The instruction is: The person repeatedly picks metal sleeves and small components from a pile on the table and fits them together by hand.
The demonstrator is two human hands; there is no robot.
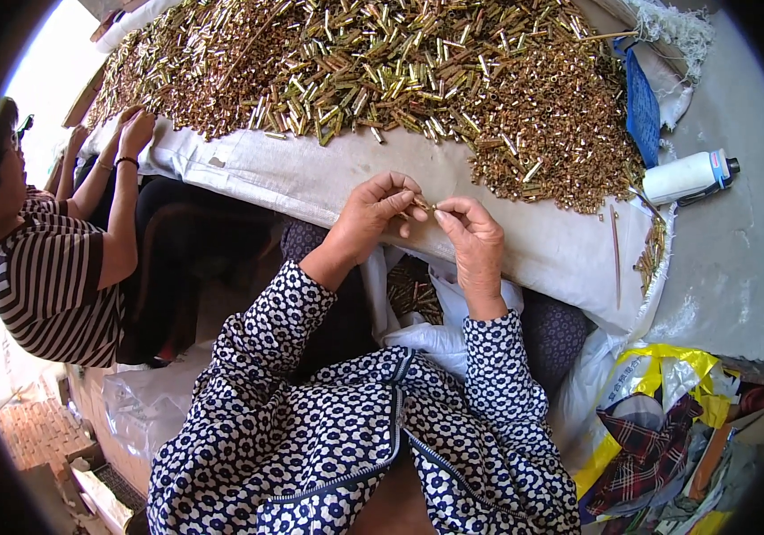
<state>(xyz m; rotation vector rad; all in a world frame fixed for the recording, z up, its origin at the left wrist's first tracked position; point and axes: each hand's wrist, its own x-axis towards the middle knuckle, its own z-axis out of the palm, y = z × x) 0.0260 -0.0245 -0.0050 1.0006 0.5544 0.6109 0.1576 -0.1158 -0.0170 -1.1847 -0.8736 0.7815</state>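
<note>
My left hand [377, 214] is closed, thumb and fingers pinching a small brass-coloured metal piece [424, 207] above the near edge of the cloth-covered table [310, 174]. My right hand [471, 234] meets it there, its thumb and forefinger pressed together at the piece's other end. Fingers hide most of the piece, so its exact shape is unclear. Beyond my hands lies a wide heap of brass-coloured metal tubes [355, 80]. Small nut-like rings [569, 134] are piled at its right. Below my hands, an opened white bag [453, 308] between my knees contains similar tubes [413, 292].
To the left, a person in a striped shirt [52, 276] has both hands at the table's edge. A white bottle [689, 176] lies at the right, near a blue sheet [640, 107] and a thin rod [615, 259]. A yellow bag [614, 446] with cloth stands lower right.
</note>
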